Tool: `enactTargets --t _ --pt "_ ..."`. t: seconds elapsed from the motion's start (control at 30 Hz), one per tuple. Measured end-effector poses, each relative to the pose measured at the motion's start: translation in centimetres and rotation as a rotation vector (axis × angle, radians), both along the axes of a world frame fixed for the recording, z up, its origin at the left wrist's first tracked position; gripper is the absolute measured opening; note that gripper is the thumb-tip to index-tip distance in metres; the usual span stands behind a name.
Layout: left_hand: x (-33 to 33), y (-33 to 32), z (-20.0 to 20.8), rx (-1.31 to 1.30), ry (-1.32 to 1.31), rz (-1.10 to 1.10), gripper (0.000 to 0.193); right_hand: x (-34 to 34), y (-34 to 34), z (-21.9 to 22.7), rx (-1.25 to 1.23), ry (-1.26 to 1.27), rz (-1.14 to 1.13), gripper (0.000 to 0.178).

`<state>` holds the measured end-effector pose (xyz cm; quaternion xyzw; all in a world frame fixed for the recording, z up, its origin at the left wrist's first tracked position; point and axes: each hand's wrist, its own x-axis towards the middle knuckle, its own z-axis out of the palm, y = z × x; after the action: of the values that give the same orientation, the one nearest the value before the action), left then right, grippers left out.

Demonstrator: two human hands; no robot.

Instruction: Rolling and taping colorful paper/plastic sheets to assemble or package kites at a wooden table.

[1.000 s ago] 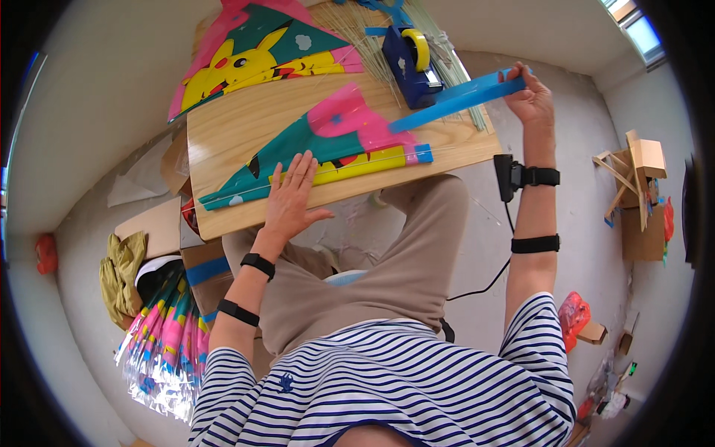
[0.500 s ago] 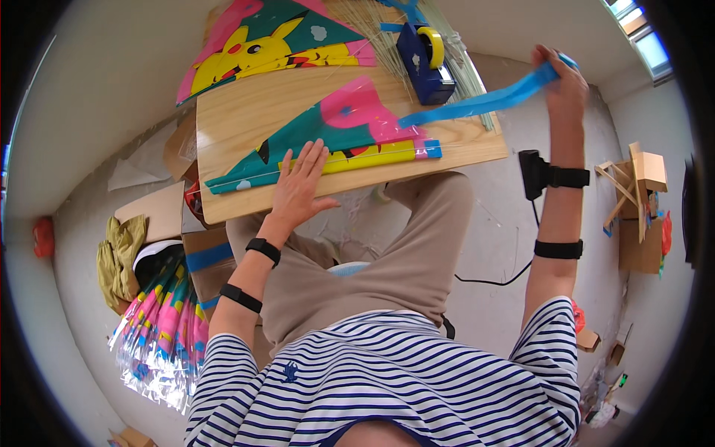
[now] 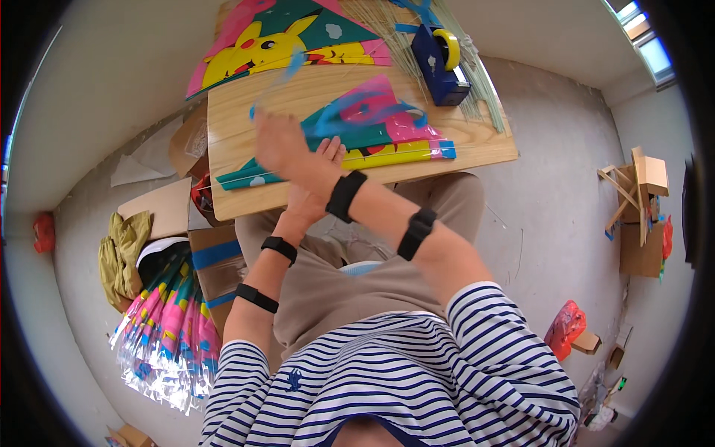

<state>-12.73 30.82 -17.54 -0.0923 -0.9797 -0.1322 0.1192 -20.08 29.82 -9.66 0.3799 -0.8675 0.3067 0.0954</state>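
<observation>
A folded plastic kite (image 3: 372, 123), printed green, pink and yellow, lies along the near side of the wooden table with a thin rod along its yellow edge. My left hand (image 3: 328, 156) rests on it with fingers stretched out; the right wrist covers part of that hand. Crossing above it, my right hand (image 3: 281, 145) is closed and smeared by motion at the kite's left part. A blue ribbon (image 3: 365, 112) trails from the right hand in blurred loops, over the kite and up to the left. How the fingers grip it is not clear.
A blue tape dispenser (image 3: 439, 71) with yellow tape stands at the back right of the wooden table (image 3: 238, 119), beside a bundle of thin rods (image 3: 484, 97). Another printed kite (image 3: 298, 45) lies behind. On the floor at left are cartons (image 3: 216, 272) and a fringed kite pile (image 3: 167, 328).
My right hand has swung from far right across to the left over my left hand, bringing the blue ribbon along. The left hand stays on the kite.
</observation>
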Motion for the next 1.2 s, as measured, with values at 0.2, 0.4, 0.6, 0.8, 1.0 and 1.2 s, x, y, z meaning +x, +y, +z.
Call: enactTargets --t 0.2,0.4,0.6,0.8,1.0,1.2 --pt "0.4 -0.3 -1.8 0.016 0.064 0.03 0.083 1.6 3.9 0.3 0.066 -0.045 0.307 0.015" --pt "0.5 0.1 2.1 0.081 -0.086 0.031 0.11 -10.6 19.6 -3.6 -0.046 0.179 -0.292 0.03" --pt "0.5 0.2 2.2 0.074 -0.076 0.022 0.118 -13.9 28.0 -3.9 0.096 -0.177 -0.458 0.052" --pt "0.7 0.1 2.4 0.044 -0.104 0.031 0.117 -14.6 25.8 -4.4 0.067 -0.281 -0.387 0.052" --pt "0.7 0.2 2.4 0.049 -0.102 0.029 0.117 -14.5 25.2 -6.0 -0.017 -0.023 -0.348 0.021" --pt "0.6 0.3 2.6 0.064 -0.112 0.035 0.117 -12.8 24.5 -6.0 -0.107 0.227 -0.247 0.008"
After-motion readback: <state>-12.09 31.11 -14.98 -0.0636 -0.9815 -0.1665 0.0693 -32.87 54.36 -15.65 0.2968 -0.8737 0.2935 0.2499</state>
